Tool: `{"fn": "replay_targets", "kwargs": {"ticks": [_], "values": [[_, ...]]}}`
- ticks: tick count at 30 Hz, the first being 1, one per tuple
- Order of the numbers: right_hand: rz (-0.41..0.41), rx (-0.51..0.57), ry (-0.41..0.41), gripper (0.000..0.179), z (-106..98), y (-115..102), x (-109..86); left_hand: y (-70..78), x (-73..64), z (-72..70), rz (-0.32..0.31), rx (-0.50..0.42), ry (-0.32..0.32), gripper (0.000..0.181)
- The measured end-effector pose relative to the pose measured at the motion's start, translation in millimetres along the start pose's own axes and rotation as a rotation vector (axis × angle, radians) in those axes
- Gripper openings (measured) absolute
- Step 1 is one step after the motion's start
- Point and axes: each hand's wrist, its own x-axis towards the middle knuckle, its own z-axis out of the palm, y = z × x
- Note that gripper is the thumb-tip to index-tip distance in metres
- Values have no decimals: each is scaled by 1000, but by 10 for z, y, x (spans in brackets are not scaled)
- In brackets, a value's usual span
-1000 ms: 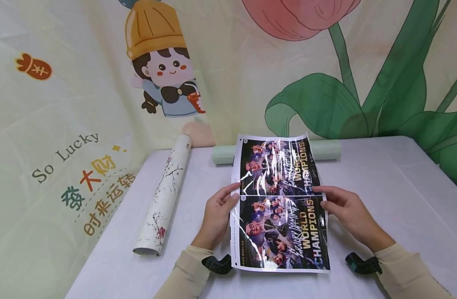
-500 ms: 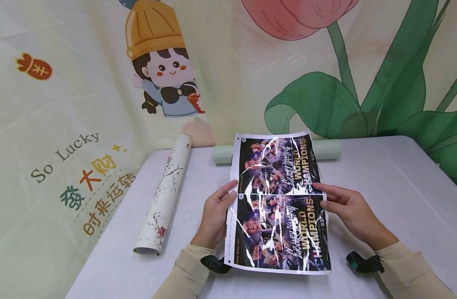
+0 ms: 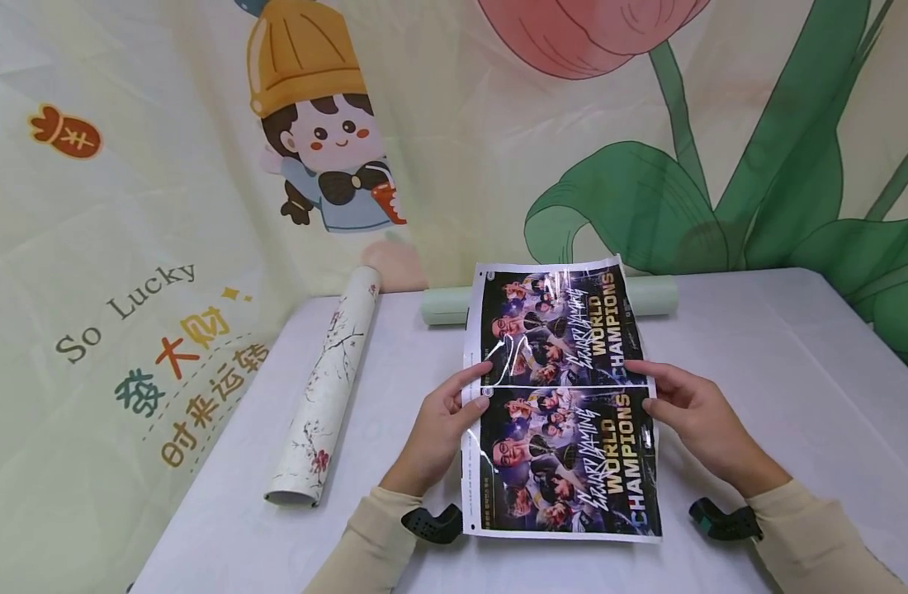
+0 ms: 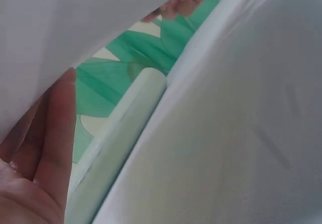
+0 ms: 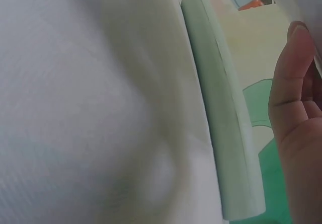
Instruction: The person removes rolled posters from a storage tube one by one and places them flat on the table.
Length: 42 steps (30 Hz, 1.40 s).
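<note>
A glossy printed poster sheet [image 3: 565, 462] with two matching dark panels reading "World Champions" is held up over the table in the head view. My left hand [image 3: 439, 425] pinches its left edge near the middle, index finger on the front. On the opposite edge, my right hand [image 3: 695, 417] pinches at about the same height. The sheet's plain white back [image 4: 75, 27] shows in the left wrist view, with the left fingers [image 4: 58, 128] behind it. In the right wrist view the right hand [image 5: 299, 108] grips the sheet's edge at the upper right.
A white roll with a plum-blossom print [image 3: 328, 388] lies on the left of the white-covered table [image 3: 781, 363]. A pale green roll [image 3: 650, 297] lies along the back edge, partly behind the sheet. A printed cloth backdrop [image 3: 454, 165] hangs behind.
The sheet shifted slightly left, then back right, and its tilt changed so the glare across it has shrunk. Both hands keep their hold on its edges; the rolls have stayed put.
</note>
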Motion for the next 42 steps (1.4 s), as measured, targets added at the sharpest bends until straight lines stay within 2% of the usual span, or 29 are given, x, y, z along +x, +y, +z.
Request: {"fn": "replay_targets", "kwargs": {"ticks": [3,11,17,22,25,29,35,39,42], "values": [[12,-21,-17,44,18,6,-2,-3,-13,5,13,-13,1,43],[43,30,2,50,28,-5,9,-100,34,-64,44,-53,1,47],[58,40,13,51,33,-8,10,-100,42,-127,13,-93,0,48],[34,-26,47,52,5,2,8,-81,54,-143,29,-25,35,52],[21,-22,43,50,-5,5,10,-76,58,-134,51,16,50,53],[8,21,25,46,-3,12,9,-89,64,-116,75,15,62,50],[7,72,20,47,22,-4,3,-93,65,-93,60,-19,41,49],[9,126,-11,55,25,-5,10,-92,60,-93,49,39,66,45],[16,170,-43,59,33,1,22,-119,63,-108,56,46,90,42]]}}
